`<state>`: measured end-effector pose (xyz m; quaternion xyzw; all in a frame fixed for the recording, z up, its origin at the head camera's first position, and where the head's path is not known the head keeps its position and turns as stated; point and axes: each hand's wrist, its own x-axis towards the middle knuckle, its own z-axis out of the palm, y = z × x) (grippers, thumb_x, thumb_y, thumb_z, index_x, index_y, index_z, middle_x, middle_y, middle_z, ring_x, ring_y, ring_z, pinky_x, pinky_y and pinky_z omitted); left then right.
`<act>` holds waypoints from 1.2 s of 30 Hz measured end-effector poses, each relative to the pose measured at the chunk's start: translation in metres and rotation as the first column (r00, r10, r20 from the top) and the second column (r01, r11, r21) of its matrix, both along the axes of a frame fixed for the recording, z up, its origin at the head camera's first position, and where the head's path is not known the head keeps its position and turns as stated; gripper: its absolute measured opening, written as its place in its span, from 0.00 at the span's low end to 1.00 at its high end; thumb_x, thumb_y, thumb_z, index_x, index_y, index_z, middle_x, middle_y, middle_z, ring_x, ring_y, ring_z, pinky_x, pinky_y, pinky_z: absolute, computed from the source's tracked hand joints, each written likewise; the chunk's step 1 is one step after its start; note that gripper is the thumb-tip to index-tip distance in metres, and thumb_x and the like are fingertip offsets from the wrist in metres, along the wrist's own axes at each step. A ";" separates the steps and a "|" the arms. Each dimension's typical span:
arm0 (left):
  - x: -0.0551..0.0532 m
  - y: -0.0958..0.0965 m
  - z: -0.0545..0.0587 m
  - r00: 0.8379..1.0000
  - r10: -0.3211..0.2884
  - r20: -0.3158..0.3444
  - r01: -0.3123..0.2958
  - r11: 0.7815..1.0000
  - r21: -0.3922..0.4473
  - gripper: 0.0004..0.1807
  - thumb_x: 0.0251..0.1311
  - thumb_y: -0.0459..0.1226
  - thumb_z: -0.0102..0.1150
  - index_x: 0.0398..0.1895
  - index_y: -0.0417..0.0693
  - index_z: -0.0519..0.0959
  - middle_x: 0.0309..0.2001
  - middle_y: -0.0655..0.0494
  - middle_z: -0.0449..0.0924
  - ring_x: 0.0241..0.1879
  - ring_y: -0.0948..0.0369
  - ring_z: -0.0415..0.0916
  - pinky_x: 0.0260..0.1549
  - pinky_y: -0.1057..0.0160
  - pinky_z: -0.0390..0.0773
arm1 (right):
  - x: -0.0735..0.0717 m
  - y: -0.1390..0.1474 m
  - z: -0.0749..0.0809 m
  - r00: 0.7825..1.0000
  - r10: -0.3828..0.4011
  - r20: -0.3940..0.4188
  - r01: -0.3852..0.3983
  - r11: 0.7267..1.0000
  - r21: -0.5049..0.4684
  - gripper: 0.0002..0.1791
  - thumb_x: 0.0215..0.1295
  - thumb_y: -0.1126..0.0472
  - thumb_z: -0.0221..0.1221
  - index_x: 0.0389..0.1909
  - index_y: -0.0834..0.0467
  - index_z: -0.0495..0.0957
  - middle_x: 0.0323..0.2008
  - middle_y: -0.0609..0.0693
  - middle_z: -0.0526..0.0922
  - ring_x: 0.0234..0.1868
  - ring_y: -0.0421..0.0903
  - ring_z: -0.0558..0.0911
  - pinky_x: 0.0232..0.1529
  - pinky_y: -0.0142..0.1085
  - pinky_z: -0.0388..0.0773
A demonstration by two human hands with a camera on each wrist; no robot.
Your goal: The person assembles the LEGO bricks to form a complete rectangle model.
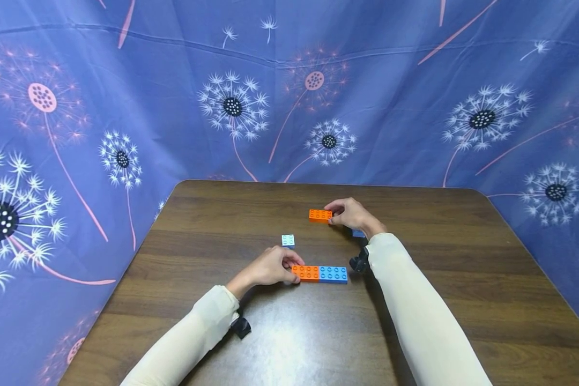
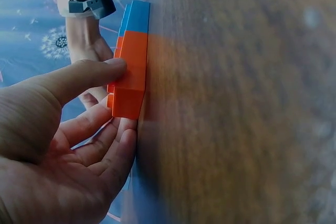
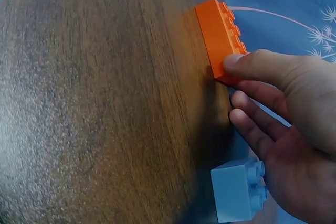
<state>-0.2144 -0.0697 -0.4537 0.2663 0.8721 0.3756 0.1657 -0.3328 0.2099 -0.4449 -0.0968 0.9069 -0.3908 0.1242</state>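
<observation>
My left hand pinches the left end of an orange building brick, thumb on its near side. A blue brick of like size lies end to end with it, touching; whether the two are joined I cannot tell. Farther back, my right hand grips the right end of a second orange brick between thumb and fingers. In the right wrist view that brick rests on the table, studs facing up. Close by my right palm stands a light blue brick, mostly hidden under the wrist in the head view.
A small pale blue square brick sits just beyond my left hand. Everything lies on a brown wood-grain table. Behind it hangs a blue cloth with dandelion prints.
</observation>
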 end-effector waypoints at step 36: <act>0.002 0.000 -0.002 1.000 0.004 -0.014 -0.004 1.000 0.023 0.16 0.49 0.35 0.78 0.43 0.51 0.88 0.37 0.61 0.88 0.38 0.65 0.79 0.41 0.67 0.78 | 0.098 0.020 0.025 0.948 0.169 -0.269 -0.201 0.975 -0.097 0.19 0.62 0.64 0.70 0.55 0.56 0.84 0.47 0.51 0.87 0.46 0.47 0.84 0.50 0.38 0.82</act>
